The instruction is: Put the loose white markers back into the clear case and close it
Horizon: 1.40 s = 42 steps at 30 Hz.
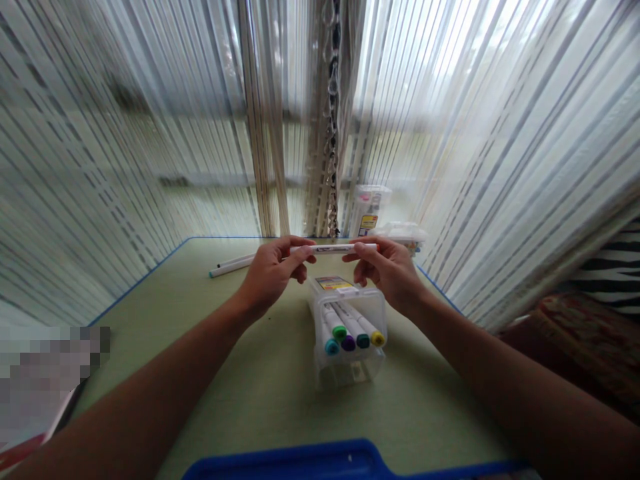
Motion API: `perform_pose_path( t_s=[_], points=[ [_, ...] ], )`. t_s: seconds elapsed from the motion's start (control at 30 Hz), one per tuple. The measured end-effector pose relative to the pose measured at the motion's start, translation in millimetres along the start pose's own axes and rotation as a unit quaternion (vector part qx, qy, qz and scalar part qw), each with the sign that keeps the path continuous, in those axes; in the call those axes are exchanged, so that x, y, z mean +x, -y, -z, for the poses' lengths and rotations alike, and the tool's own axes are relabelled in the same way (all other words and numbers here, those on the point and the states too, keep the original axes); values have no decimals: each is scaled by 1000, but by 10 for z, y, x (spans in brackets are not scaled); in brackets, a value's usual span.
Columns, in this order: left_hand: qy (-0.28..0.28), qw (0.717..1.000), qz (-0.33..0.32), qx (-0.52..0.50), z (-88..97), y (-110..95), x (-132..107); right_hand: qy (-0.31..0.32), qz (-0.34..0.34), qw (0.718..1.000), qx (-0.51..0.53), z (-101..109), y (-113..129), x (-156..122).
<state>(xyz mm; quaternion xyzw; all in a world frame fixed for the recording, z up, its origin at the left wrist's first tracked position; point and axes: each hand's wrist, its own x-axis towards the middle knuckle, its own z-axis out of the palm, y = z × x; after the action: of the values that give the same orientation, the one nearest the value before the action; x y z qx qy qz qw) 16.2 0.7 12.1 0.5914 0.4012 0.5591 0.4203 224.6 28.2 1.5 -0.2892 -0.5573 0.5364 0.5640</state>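
A white marker [334,249] is held level between both hands, above the green table [240,373]. My left hand [273,270] pinches its left end and my right hand [390,270] pinches its right end, fingers closed on it. Just below the hands lies a clear plastic marker box [350,370] on its side, with several white markers inside showing teal, green, purple and yellow caps [353,339].
Another white marker [231,265] lies on the table at the far left. Clear plastic containers [371,210] stand at the back by the striped curtains [500,147]. A blue tray edge [300,461] sits at the near edge. Zebra-striped fabric [617,267] shows on the right.
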Motion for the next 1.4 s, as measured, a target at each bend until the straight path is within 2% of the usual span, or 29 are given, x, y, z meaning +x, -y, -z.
perform_pose_path(
  t_s=[0.83,1.23,1.4],
  points=[
    [-16,989,33,-141,-6,-66,1,13,-6,999,41,9,79,12],
    [-19,985,48,-166,0,-68,20,13,-11,998,53,28,70,18],
    [-15,989,32,-143,7,-65,17,5,-18,998,53,19,80,13]
  ],
)
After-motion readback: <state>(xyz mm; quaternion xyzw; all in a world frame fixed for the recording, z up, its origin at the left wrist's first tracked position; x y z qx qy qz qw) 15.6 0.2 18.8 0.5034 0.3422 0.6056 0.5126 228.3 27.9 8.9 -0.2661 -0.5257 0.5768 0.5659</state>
